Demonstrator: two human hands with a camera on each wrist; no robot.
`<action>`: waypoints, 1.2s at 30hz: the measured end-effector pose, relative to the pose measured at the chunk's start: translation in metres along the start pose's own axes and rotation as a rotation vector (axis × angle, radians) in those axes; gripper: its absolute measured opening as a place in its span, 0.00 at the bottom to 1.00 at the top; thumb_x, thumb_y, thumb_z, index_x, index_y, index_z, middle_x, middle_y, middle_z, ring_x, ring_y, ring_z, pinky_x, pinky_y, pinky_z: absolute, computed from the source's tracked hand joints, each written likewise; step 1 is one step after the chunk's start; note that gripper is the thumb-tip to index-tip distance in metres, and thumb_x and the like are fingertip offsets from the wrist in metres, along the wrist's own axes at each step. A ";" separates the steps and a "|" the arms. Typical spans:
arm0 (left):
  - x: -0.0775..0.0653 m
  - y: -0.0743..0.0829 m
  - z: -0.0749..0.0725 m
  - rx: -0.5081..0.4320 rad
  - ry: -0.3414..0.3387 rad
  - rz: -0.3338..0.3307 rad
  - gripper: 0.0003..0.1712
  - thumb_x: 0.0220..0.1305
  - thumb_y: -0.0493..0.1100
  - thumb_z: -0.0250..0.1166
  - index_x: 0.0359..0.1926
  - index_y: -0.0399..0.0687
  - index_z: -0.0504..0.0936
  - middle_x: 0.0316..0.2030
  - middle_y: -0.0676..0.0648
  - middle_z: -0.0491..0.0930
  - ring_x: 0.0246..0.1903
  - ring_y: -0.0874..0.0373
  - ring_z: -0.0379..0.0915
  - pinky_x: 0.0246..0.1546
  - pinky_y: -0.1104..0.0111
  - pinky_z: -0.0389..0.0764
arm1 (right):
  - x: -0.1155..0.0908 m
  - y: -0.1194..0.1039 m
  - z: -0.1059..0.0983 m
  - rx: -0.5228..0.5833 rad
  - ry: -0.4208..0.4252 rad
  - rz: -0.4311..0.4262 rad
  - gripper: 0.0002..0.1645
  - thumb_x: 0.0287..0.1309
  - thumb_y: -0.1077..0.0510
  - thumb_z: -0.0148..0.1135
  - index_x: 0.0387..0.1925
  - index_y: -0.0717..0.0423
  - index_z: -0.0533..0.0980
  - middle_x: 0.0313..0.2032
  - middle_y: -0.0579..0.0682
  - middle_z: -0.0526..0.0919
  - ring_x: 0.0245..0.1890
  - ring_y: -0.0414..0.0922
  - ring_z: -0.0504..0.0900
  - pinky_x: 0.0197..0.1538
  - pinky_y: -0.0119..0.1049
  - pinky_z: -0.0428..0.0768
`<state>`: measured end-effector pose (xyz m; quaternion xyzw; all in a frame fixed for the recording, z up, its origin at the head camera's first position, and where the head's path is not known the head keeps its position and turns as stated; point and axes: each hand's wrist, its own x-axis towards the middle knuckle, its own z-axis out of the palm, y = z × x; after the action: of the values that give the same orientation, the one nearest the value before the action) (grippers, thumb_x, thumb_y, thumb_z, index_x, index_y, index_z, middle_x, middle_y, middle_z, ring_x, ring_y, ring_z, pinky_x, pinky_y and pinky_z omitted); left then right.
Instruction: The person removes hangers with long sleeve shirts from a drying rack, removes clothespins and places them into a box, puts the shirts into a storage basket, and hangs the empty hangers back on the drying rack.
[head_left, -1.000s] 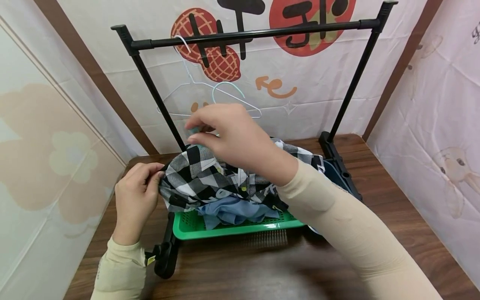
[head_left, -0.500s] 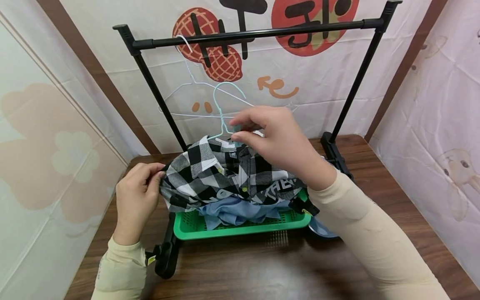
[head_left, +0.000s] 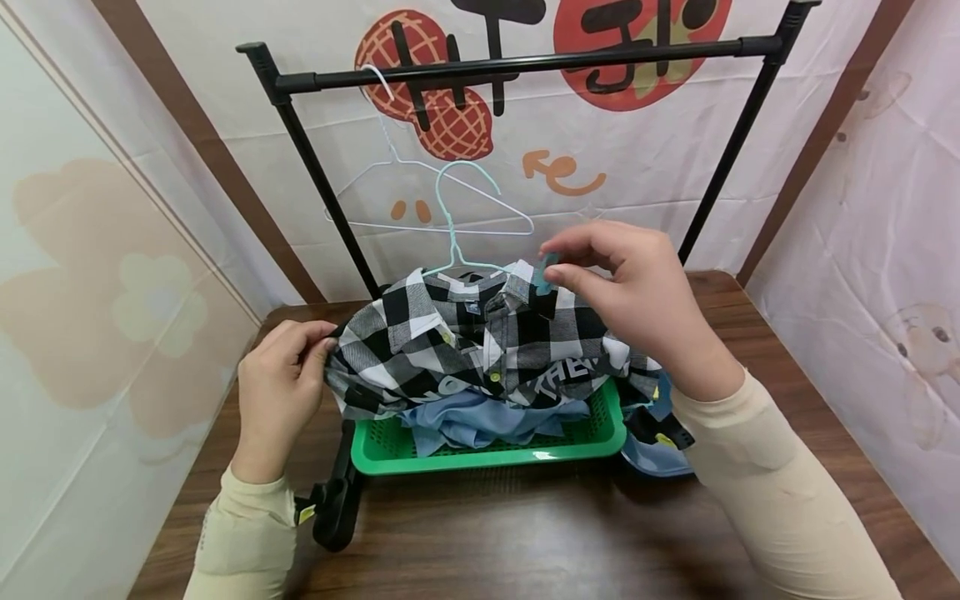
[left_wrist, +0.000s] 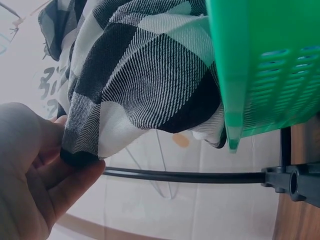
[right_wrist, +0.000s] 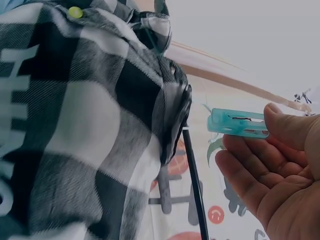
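A black-and-white checked shirt [head_left: 450, 342] lies over the basket with a pale teal hanger [head_left: 454, 233] inside its collar; the hanger's hook stands up above the neck. My left hand [head_left: 281, 392] pinches the shirt's edge at the left, and the left wrist view shows the cloth corner [left_wrist: 82, 150] between thumb and fingers. Above the shirt's right shoulder, my right hand [head_left: 630, 292] holds a translucent teal clothespin [right_wrist: 239, 123] between thumb and fingers. In the right wrist view the clothespin is apart from the cloth.
The green basket [head_left: 487, 461] holds light blue cloth [head_left: 480, 421] under the shirt. A black clothes rack [head_left: 540, 63] spans behind, with a white hanger [head_left: 442, 229] on its bar at the left. A blue object [head_left: 656, 458] stands right of the basket on the wooden table [head_left: 525, 533].
My right hand has moved right with the clothespin, from left of the hanger hook to the shirt's right shoulder, uncovering the collar. The left hand keeps its pinch on the shirt.
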<state>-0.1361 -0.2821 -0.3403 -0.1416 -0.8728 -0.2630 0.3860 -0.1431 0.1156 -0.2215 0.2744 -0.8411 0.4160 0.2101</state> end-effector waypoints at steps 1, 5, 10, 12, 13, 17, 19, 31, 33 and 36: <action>0.000 0.000 0.000 0.001 -0.001 -0.001 0.04 0.66 0.34 0.69 0.41 0.42 0.88 0.33 0.45 0.85 0.30 0.60 0.72 0.31 0.71 0.65 | -0.002 0.002 -0.001 -0.005 0.005 0.004 0.10 0.62 0.58 0.73 0.45 0.52 0.87 0.41 0.41 0.88 0.41 0.33 0.83 0.46 0.27 0.81; 0.000 0.000 -0.001 0.000 -0.008 -0.002 0.04 0.66 0.35 0.70 0.41 0.43 0.88 0.34 0.45 0.85 0.30 0.60 0.72 0.31 0.71 0.66 | -0.010 0.010 -0.007 -0.010 0.026 0.015 0.11 0.61 0.59 0.73 0.46 0.53 0.87 0.41 0.42 0.88 0.39 0.33 0.83 0.45 0.26 0.81; -0.001 0.002 -0.002 0.002 -0.023 -0.005 0.04 0.67 0.35 0.69 0.42 0.44 0.88 0.34 0.46 0.85 0.29 0.61 0.71 0.31 0.71 0.65 | -0.022 0.023 -0.016 0.000 0.065 0.013 0.12 0.60 0.62 0.73 0.46 0.53 0.87 0.39 0.43 0.88 0.33 0.35 0.82 0.35 0.25 0.79; -0.001 0.002 -0.002 0.004 -0.024 -0.007 0.04 0.67 0.36 0.69 0.42 0.44 0.89 0.34 0.46 0.85 0.29 0.61 0.70 0.31 0.72 0.65 | -0.026 0.028 -0.021 -0.002 0.081 0.004 0.13 0.60 0.63 0.73 0.47 0.52 0.87 0.38 0.43 0.88 0.30 0.35 0.81 0.32 0.25 0.76; -0.001 0.002 -0.002 0.005 -0.024 -0.008 0.04 0.67 0.36 0.69 0.42 0.44 0.89 0.34 0.46 0.85 0.29 0.61 0.70 0.30 0.71 0.65 | -0.029 0.030 -0.023 0.006 0.087 0.005 0.14 0.59 0.64 0.73 0.47 0.52 0.87 0.38 0.43 0.88 0.30 0.36 0.81 0.32 0.24 0.77; -0.001 0.003 -0.003 0.005 -0.021 -0.007 0.04 0.67 0.36 0.70 0.42 0.44 0.89 0.34 0.46 0.85 0.28 0.61 0.69 0.30 0.72 0.65 | -0.037 0.038 -0.030 0.032 0.098 0.023 0.17 0.58 0.66 0.73 0.49 0.52 0.86 0.38 0.44 0.87 0.30 0.38 0.84 0.34 0.23 0.80; -0.001 0.003 -0.003 0.007 -0.016 -0.006 0.04 0.67 0.36 0.70 0.41 0.44 0.89 0.34 0.46 0.85 0.28 0.61 0.69 0.30 0.72 0.65 | -0.041 0.043 -0.033 0.018 0.098 0.035 0.18 0.58 0.66 0.74 0.49 0.52 0.86 0.38 0.44 0.87 0.30 0.38 0.84 0.35 0.22 0.80; -0.002 0.004 -0.004 0.028 -0.019 -0.015 0.04 0.67 0.36 0.69 0.41 0.44 0.88 0.34 0.46 0.84 0.28 0.61 0.69 0.31 0.71 0.65 | -0.066 0.074 -0.043 0.044 0.173 0.133 0.17 0.57 0.69 0.73 0.49 0.56 0.86 0.37 0.45 0.86 0.31 0.38 0.83 0.36 0.21 0.80; -0.002 0.005 -0.004 0.028 -0.011 -0.014 0.04 0.67 0.36 0.69 0.41 0.44 0.89 0.33 0.46 0.84 0.28 0.61 0.69 0.30 0.71 0.64 | -0.071 0.079 -0.045 0.028 0.178 0.129 0.18 0.57 0.70 0.73 0.49 0.57 0.86 0.37 0.43 0.85 0.31 0.37 0.82 0.37 0.19 0.79; -0.002 0.005 -0.004 0.024 -0.011 -0.010 0.04 0.67 0.36 0.69 0.41 0.44 0.89 0.34 0.47 0.84 0.28 0.62 0.69 0.30 0.72 0.65 | -0.080 0.088 -0.049 -0.014 0.183 0.123 0.19 0.56 0.70 0.73 0.49 0.56 0.86 0.36 0.39 0.85 0.31 0.35 0.81 0.36 0.17 0.78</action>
<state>-0.1305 -0.2803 -0.3377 -0.1341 -0.8788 -0.2535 0.3815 -0.1322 0.2229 -0.2919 0.1815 -0.8365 0.4455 0.2622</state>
